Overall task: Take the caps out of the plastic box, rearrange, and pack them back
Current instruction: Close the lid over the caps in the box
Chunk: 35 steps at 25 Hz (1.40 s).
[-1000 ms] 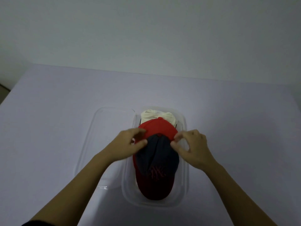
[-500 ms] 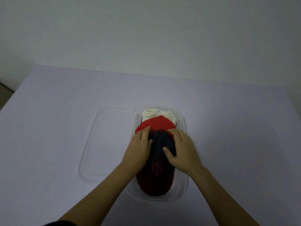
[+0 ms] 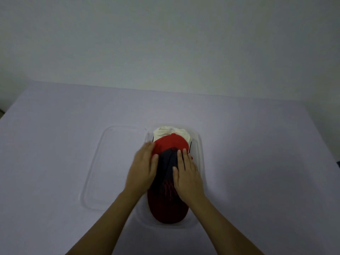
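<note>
Caps pressed down into the box (image 3: 202, 162).
The left hand (image 3: 142, 168) and right hand (image 3: 187, 175), pinching the red cap (image 3: 171, 146) a second ago, now lie flat and straight-fingered on the navy cap (image 3: 165, 168), gripping nothing; with the cream cap (image 3: 171, 132), all sit nested inside, so packing seems nearly finished.

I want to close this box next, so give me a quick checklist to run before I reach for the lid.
1. Caps all in: white cap, red cap and navy cap lie nested in the box: ok.
2. Brim inside the near wall: ok.
3. Caps below the rim: cannot tell from this angle.
4. Lid at hand, flat just left of the box: ok.
5. Hands free: left hand and right hand both press flat on the navy cap: not ok.
</note>
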Motion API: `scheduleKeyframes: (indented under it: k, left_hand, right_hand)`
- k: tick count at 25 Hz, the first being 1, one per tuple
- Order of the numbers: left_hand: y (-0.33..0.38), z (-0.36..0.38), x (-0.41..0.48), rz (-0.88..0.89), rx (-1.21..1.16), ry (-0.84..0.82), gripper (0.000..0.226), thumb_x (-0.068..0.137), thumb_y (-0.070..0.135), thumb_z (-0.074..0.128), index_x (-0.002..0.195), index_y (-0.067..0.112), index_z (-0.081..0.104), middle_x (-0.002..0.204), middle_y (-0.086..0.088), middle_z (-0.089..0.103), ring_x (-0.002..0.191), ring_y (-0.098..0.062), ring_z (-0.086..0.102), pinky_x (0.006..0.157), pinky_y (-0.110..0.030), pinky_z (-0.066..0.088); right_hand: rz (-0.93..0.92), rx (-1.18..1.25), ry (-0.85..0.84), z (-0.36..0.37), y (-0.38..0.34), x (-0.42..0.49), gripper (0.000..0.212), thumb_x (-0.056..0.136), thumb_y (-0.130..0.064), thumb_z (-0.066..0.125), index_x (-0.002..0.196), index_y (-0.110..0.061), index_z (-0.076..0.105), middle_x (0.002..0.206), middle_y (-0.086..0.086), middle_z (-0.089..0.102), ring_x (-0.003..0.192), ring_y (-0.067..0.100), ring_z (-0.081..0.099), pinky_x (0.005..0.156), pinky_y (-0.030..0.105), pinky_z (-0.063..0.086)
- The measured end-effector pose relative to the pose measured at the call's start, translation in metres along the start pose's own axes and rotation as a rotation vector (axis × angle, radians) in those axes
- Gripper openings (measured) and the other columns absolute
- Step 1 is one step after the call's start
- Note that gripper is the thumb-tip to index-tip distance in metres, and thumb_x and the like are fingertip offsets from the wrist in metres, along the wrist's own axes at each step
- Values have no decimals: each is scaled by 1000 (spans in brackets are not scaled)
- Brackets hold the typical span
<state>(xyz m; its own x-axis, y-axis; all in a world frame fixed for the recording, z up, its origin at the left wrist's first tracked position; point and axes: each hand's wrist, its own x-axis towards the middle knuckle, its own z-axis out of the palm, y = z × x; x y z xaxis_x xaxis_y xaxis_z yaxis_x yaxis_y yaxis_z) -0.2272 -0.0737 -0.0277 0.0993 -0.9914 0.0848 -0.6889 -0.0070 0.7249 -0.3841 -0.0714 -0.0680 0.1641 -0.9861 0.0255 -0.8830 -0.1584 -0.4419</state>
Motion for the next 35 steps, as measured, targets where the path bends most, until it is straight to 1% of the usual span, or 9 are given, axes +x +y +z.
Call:
scheduleKeyframes:
  k: [3,6,8,16,19,23,26,29,35]
  left_hand:
    - [-53,-38,5,-299,126,357,57,89,24,57,135,-5,39,138,-27,43,129,-42,37,109,-46,29]
    - [-102,-61,-4,-943,242,170,105,74,50,71,145,-3,16,149,-28,23,136,-46,23,109,-57,24]
    - [-110,-64,-9,-1071,266,34,114,64,63,71,142,-4,23,144,-26,28,132,-45,28,105,-57,29]
    - [-80,-120,-3,-833,-48,237,71,62,39,85,110,5,45,103,-22,64,91,-38,65,89,-50,50]
    - [-43,-158,1,-634,-58,342,55,67,37,82,108,22,49,93,-12,70,75,-29,68,87,-49,53]
    - [19,-190,7,-387,-201,401,62,77,28,75,130,29,43,81,-5,60,71,-25,63,78,-41,53]
    - [61,-169,4,-315,-543,169,62,82,8,67,133,31,39,77,-4,53,66,-15,53,58,-31,49]
    - [64,-112,-4,-358,-576,27,41,88,18,62,124,22,42,94,-2,61,74,-16,59,60,-31,51]
    - [27,-19,-26,-364,-266,-93,53,96,33,47,142,17,28,147,-7,37,137,-30,36,104,-38,42]
  right_hand:
    - [1,4,-10,2,0,1,63,94,-50,-4,146,-16,5,157,10,17,144,27,22,112,36,15]
    - [-9,0,-9,3,1,1,64,93,-51,-5,145,-16,3,157,11,17,143,28,22,111,35,14]
    - [-23,5,-18,3,2,2,65,91,-53,-8,145,-18,0,157,10,13,145,26,19,112,34,12]
    - [-17,-4,-90,-4,2,3,73,85,-59,-14,146,-19,-5,159,6,4,147,23,8,114,31,4]
    - [26,93,-154,-19,-1,5,63,95,-48,13,149,-18,1,160,4,-1,147,21,2,117,33,2]
    - [143,639,-121,-69,-41,11,65,97,-38,39,149,-24,4,159,-2,9,145,16,13,118,37,16]
    - [264,1261,-106,-118,-62,15,71,85,-57,38,146,-34,11,147,-1,38,126,19,50,105,37,39]
    - [335,1149,35,-133,-51,5,64,87,-48,47,144,-34,21,132,0,54,102,15,65,88,30,51]
    - [566,756,-1,-75,-5,-17,55,98,-34,39,148,-21,19,155,4,26,140,23,29,111,34,27]
